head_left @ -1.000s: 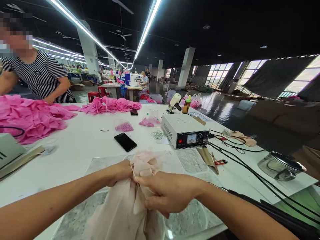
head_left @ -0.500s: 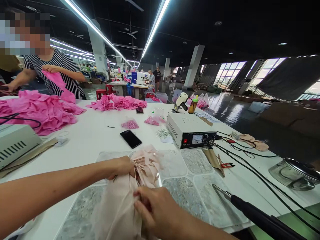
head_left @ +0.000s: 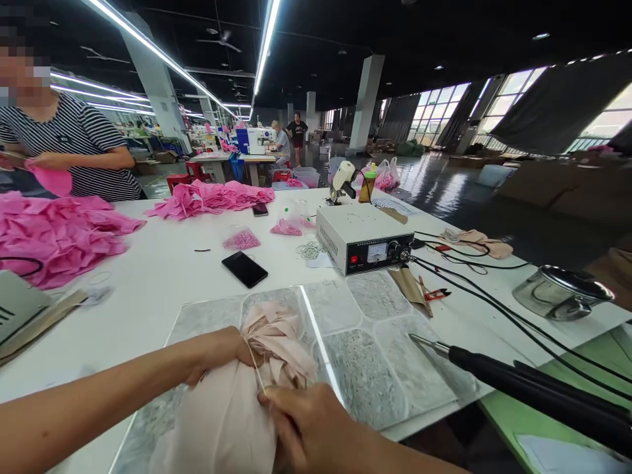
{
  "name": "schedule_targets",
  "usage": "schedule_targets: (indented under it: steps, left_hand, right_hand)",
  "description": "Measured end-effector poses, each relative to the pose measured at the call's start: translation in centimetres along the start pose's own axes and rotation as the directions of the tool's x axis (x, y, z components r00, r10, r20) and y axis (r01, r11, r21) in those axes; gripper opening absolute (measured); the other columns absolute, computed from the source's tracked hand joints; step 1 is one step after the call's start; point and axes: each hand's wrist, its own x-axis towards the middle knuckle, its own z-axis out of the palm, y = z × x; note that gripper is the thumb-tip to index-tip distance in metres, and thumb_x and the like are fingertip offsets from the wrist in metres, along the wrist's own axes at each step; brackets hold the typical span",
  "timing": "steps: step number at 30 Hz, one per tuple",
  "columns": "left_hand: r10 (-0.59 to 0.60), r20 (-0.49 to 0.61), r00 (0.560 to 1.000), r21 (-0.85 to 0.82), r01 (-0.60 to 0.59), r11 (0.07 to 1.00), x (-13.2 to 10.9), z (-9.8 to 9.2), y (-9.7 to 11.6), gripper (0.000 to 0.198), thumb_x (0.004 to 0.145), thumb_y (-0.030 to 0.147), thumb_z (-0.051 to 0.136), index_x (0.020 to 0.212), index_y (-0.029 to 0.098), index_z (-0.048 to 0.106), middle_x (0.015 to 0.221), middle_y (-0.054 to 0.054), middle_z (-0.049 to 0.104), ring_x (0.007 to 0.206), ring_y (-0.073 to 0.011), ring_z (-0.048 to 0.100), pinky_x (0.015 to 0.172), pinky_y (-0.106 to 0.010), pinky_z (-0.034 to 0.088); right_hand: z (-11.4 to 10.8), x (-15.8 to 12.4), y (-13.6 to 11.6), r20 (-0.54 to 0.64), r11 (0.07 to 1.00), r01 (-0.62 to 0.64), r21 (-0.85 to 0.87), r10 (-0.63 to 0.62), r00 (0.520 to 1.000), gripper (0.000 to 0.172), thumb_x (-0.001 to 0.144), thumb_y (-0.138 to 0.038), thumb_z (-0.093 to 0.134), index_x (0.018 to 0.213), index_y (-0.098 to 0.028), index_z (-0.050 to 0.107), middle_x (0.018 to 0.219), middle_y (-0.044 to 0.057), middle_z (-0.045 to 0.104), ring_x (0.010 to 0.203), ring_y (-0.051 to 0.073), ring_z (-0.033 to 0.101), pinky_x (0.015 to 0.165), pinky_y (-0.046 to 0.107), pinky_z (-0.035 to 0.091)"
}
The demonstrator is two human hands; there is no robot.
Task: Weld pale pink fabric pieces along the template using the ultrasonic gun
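A bundle of pale beige fabric [head_left: 222,415] is gathered in front of me, its bunched end lying over a grey stone-patterned mat. My left hand [head_left: 224,352] is closed round the gathered neck of the cloth, fingers partly hidden in its folds. A thin pale band [head_left: 257,368] runs taut across the bundle between my hands. Its lower end is pinched between the thumb and finger of my right hand [head_left: 316,421]; whether this hand also grips cloth is hidden. To the right, a black-handled tool with a metal tip [head_left: 474,365] points toward the mat [head_left: 365,375].
A white control box [head_left: 365,237] with cables stands beyond the mat. Nearby are a black phone [head_left: 244,268], red snips [head_left: 434,294], a lidded pot [head_left: 557,296] and bags of pink bits [head_left: 241,238]. A co-worker [head_left: 74,145] handles cloth beside pink fabric heaps [head_left: 54,237].
My view has shifted, so the table items sit further left. The fabric's gathered end has sunk lower over the mat, and the band now shows stretched between my hands. The co-worker's pink cloth has moved.
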Motion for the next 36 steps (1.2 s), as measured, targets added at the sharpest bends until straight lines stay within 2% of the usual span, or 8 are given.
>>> schedule_targets:
  steps: [3,7,11,17,23,28,33,36]
  left_hand:
    - [-0.068,0.056,0.996,-0.013,0.069,0.998,-0.2,-0.7,0.2,0.027,0.051,0.022,0.08,0.077,0.015,0.078,0.075,-0.013,0.076,0.079,-0.0416,0.073,0.07,-0.045,0.059]
    - [0.004,0.075,0.997,-0.131,0.006,0.991,-1.6,-1.1,0.6,0.042,0.052,0.036,0.087,0.087,0.015,0.076,0.086,-0.012,0.077,0.09,-0.0375,0.073,0.08,-0.041,0.058]
    - [0.065,0.084,0.994,-0.242,-0.042,0.969,-2.2,-0.7,-0.2,0.048,0.052,0.044,0.09,0.087,0.015,0.074,0.083,-0.011,0.077,0.088,-0.0355,0.073,0.084,-0.042,0.057]
    - [0.015,0.142,0.99,-0.301,0.029,0.953,-0.8,-0.5,-1.5,0.038,0.053,0.037,0.091,0.076,0.012,0.073,0.077,-0.014,0.076,0.078,-0.0345,0.073,0.074,-0.038,0.057]
    - [0.062,0.131,0.989,-0.333,-0.015,0.943,-1.6,-0.1,-2.0,0.049,0.058,0.039,0.092,0.094,0.011,0.075,0.088,-0.016,0.077,0.089,-0.0384,0.073,0.082,-0.043,0.057]
    - [0.197,0.096,0.976,-0.472,-0.13,0.872,-2.5,-0.2,-1.9,0.061,0.061,0.032,0.091,0.115,0.013,0.071,0.099,-0.014,0.077,0.1,-0.0372,0.072,0.092,-0.044,0.055]
    - [0.22,0.027,0.975,-0.378,-0.193,0.905,-3.6,-2.0,0.0,0.061,0.058,0.038,0.092,0.105,0.006,0.073,0.096,-0.018,0.077,0.098,-0.0392,0.072,0.088,-0.044,0.058]
    - [0.288,-0.099,0.952,-0.244,-0.304,0.921,-5.2,-3.3,1.8,0.064,0.06,0.04,0.091,0.106,0.002,0.07,0.097,-0.018,0.077,0.096,-0.0375,0.073,0.085,-0.042,0.059]
  right_hand:
    - [0.4,-0.9,1.4,-0.004,0.995,-0.101,-0.01,0.101,0.995,0.034,0.093,-0.025,0.04,0.113,-0.017,0.067,0.082,0.009,0.074,0.064,0.019,0.062,0.064,0.029,0.042]
    - [-0.1,-2.1,3.0,-0.034,0.962,-0.223,0.157,0.231,0.972,0.028,0.092,-0.026,0.041,0.073,-0.019,0.06,0.065,0.003,0.061,0.057,0.015,0.052,0.057,0.026,0.039]
    - [-1.4,-2.2,2.7,-0.044,0.914,-0.14,0.382,0.17,0.985,0.026,0.091,-0.028,0.042,0.073,-0.019,0.058,0.065,0.0,0.057,0.06,0.013,0.055,0.06,0.024,0.043]
    - [-1.4,-0.9,1.6,-0.144,0.964,0.041,0.263,-0.003,0.99,0.02,0.088,-0.023,0.049,0.075,-0.019,0.063,0.073,0.003,0.064,0.068,0.014,0.059,0.066,0.024,0.045]
    - [0.3,0.0,4.1,-0.376,0.968,-0.041,0.248,0.136,0.917,0.024,0.09,-0.022,0.049,0.072,-0.019,0.065,0.068,0.004,0.065,0.065,0.015,0.06,0.065,0.026,0.047]
    - [0.7,-0.4,5.0,-0.469,0.93,0.036,0.366,0.151,0.87,0.025,0.087,-0.032,0.059,0.107,-0.02,0.068,0.117,0.013,0.068,0.102,0.022,0.066,0.089,0.034,0.052]
    - [0.9,-1.2,5.2,-0.095,0.655,-0.217,0.723,0.406,0.909,0.035,0.08,-0.051,0.066,0.09,-0.017,0.07,0.078,0.007,0.071,0.075,0.02,0.068,0.074,0.033,0.054]
    - [0.9,-2.4,5.1,0.007,0.642,-0.288,0.71,0.403,0.915,0.036,0.078,-0.051,0.068,0.082,-0.016,0.071,0.063,0.002,0.066,0.06,0.015,0.063,0.064,0.029,0.05]
